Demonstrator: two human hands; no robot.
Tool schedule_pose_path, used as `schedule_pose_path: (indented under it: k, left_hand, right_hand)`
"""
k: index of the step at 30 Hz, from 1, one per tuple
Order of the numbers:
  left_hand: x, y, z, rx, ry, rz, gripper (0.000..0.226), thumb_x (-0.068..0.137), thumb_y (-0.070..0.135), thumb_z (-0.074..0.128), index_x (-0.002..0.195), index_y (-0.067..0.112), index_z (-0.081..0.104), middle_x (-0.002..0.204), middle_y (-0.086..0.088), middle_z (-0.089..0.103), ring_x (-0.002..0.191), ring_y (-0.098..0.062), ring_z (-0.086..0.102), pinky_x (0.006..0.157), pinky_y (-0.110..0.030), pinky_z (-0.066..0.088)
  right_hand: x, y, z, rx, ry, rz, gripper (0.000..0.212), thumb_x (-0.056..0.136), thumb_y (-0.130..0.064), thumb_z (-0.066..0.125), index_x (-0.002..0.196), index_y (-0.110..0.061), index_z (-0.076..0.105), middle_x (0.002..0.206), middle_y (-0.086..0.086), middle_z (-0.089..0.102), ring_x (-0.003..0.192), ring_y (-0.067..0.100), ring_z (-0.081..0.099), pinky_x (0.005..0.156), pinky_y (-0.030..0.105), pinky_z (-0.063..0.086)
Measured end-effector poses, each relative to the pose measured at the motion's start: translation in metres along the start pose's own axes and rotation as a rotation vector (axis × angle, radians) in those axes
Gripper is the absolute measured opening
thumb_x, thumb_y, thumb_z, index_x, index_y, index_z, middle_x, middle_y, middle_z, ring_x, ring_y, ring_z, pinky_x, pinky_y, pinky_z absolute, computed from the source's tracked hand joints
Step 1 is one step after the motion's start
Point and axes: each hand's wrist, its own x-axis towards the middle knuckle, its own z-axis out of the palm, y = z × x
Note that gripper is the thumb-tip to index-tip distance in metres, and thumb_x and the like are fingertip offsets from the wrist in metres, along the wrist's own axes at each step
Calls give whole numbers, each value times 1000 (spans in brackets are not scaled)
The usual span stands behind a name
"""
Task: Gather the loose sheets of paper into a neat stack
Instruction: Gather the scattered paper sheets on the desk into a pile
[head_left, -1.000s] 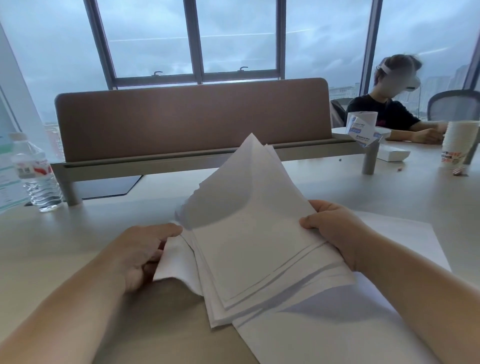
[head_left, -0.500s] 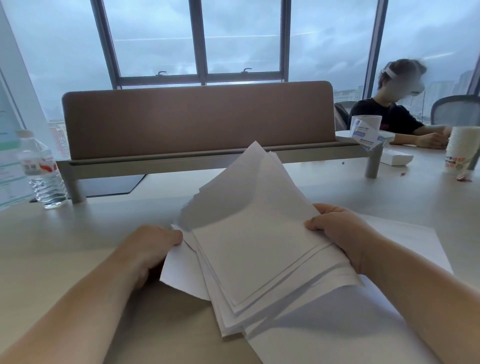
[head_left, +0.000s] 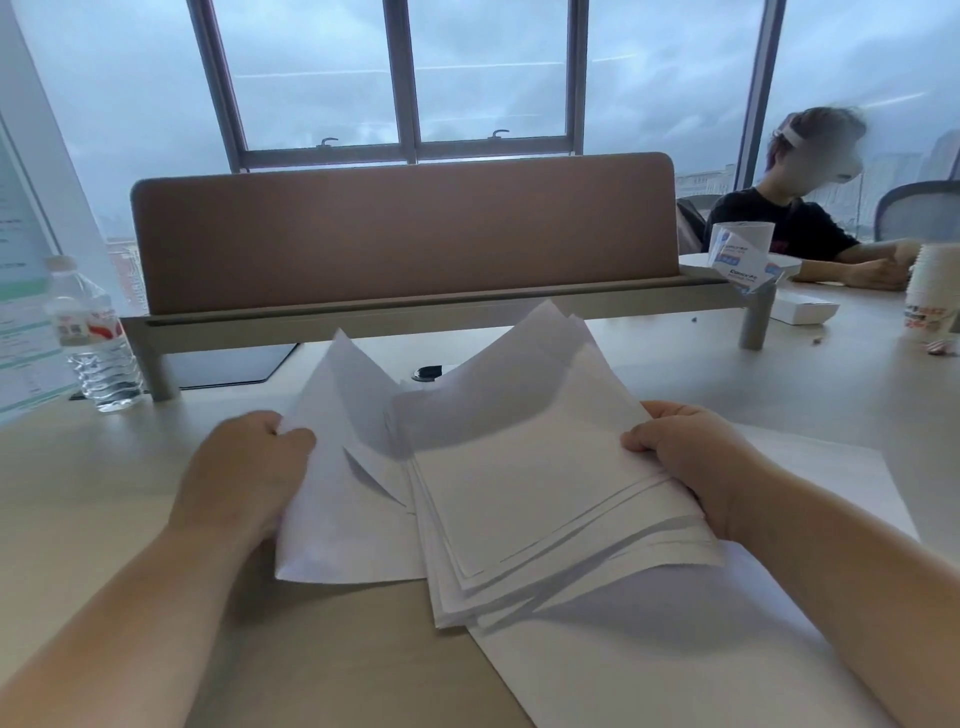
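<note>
1. Left hand (head_left: 249, 467) pinches a single loose sheet (head_left: 343, 499) at its left edge; the sheet lies just left of the stack, overlapped by it.
2. Fanned paper stack (head_left: 530, 493) sits mid-desk, long axis near-to-far, far corners lifted.
3. Right hand (head_left: 680, 457) grips the stack's right edge, fingers curled.
4. Another flat sheet (head_left: 701, 649) lies under the right forearm.
5. Beige desk (head_left: 130, 493); water bottle (head_left: 88, 338) far left, brown divider panel (head_left: 405, 234) beyond, windows behind.

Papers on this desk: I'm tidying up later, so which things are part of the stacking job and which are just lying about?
Job: sheaf of papers, single sheet, big sheet underneath, left hand, right hand.
Lying about: water bottle, paper cups, white box.
</note>
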Motion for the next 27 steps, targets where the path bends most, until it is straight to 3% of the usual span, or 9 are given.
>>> schedule_pose_path:
  k: [5, 7, 11, 14, 18, 20, 22, 23, 27]
  left_hand:
    - [0, 5, -11, -259, 587, 119, 29, 96, 36, 44, 85, 11, 51, 82, -18, 61, 80, -43, 57, 69, -47, 49]
    - [-5, 9, -9, -340, 653, 289, 26, 100, 35, 48, 88, 13, 54, 85, -16, 63, 80, -40, 59, 67, -46, 50]
    - [-27, 21, 8, -163, 437, 829, 18, 101, 21, 59, 100, 11, 74, 103, 5, 67, 97, -24, 61, 89, -31, 45]
    - [-35, 27, 24, -99, 194, 1013, 23, 95, 26, 60, 97, 22, 82, 111, 12, 72, 108, -13, 59, 101, -22, 40]
    - [-28, 17, 30, -28, 21, 918, 38, 87, 9, 65, 89, 44, 78, 121, 26, 67, 125, -9, 51, 109, -42, 37]
    - [-24, 10, 29, 18, -25, 878, 43, 86, 8, 74, 90, 51, 74, 123, 35, 60, 123, -6, 48, 105, -50, 39]
    - [-24, 8, 27, 53, -43, 841, 30, 85, 26, 71, 91, 55, 72, 115, 42, 57, 114, -2, 47, 97, -47, 39]
    - [-25, 8, 27, 75, -39, 810, 26, 85, 31, 68, 90, 57, 71, 111, 43, 56, 110, -2, 46, 93, -43, 37]
    - [-23, 8, 32, 87, -91, 685, 40, 89, 6, 70, 92, 45, 79, 106, 28, 63, 101, -9, 54, 90, -31, 42]
  right_hand:
    - [-1, 1, -1, -22, 0, -5, 30, 91, 8, 52, 96, -9, 76, 73, 17, 74, 54, 28, 67, 50, 35, 61]
    - [-1, 1, 0, -35, -14, -3, 30, 91, 8, 51, 97, -8, 76, 79, 19, 74, 58, 30, 67, 56, 39, 61]
    - [-3, 0, 2, -56, -16, -8, 30, 90, 8, 52, 95, -8, 76, 82, 21, 73, 70, 33, 66, 75, 49, 61]
    - [-1, 0, 2, -48, -11, -15, 28, 88, 9, 53, 93, -6, 77, 85, 24, 73, 69, 32, 65, 74, 46, 60]
    - [-3, -1, 1, 8, -32, -23, 27, 88, 9, 54, 99, -2, 77, 105, 34, 72, 81, 38, 69, 81, 56, 59]
    - [-4, -2, -3, 108, -63, -15, 25, 94, 7, 51, 100, 0, 74, 94, 29, 74, 75, 33, 73, 65, 41, 61]
    - [0, -1, -7, 96, -66, -16, 30, 95, 10, 47, 88, -3, 73, 70, 17, 73, 51, 23, 70, 46, 25, 54]
    - [0, -1, -7, 49, -62, -16, 31, 93, 11, 48, 87, -5, 74, 67, 13, 73, 47, 22, 68, 45, 24, 53]
    - [-2, -2, -4, -24, -32, 13, 30, 90, 9, 53, 99, -8, 76, 86, 20, 74, 67, 31, 69, 64, 38, 61]
